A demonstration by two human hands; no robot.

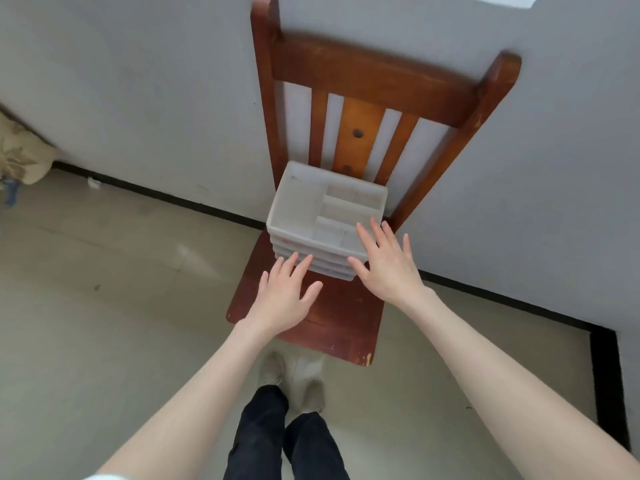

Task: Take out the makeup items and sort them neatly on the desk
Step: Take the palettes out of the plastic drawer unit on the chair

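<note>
Reaching forward, both hands spread their fingers apart and hold nothing. A white organizer with drawers and open top compartments sits on the seat of a wooden chair, just beyond the left hand fingers and partly under the right hand fingers, which hover at its near right corner.

One organizer (white), one chair, two hands
</note>
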